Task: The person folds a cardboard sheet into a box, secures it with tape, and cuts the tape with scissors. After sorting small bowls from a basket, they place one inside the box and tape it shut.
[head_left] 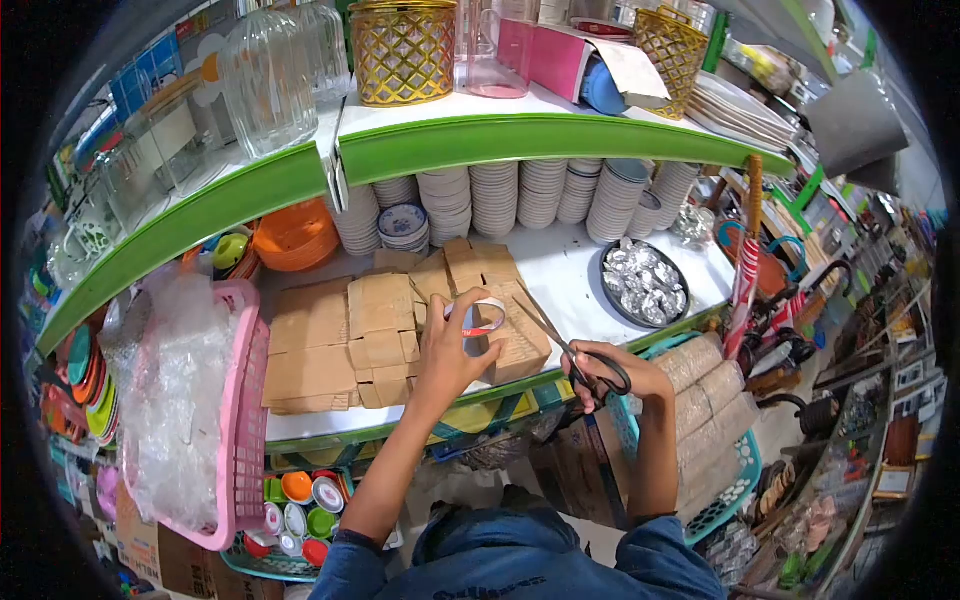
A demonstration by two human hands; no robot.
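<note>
My left hand (455, 345) grips a roll of tape (486, 318) between thumb and fingers, above some small brown cardboard boxes (385, 320). In my right hand (612, 376) is a pair of scissors (560, 343) with dark handles, its blades pointing up and left toward the boxes. The blades look close together, and their tips are near the top of the rightmost box. The boxes stand side by side on a white shelf (575, 285).
A pink basket (245, 400) of clear plastic wrap stands at left. On the right are a black tray (610, 295) of shiny glass-like pieces and a teal basket (735, 490) of wrapped bundles. Stacked bowls (494, 200) line the back below a green-edged upper shelf (480, 145).
</note>
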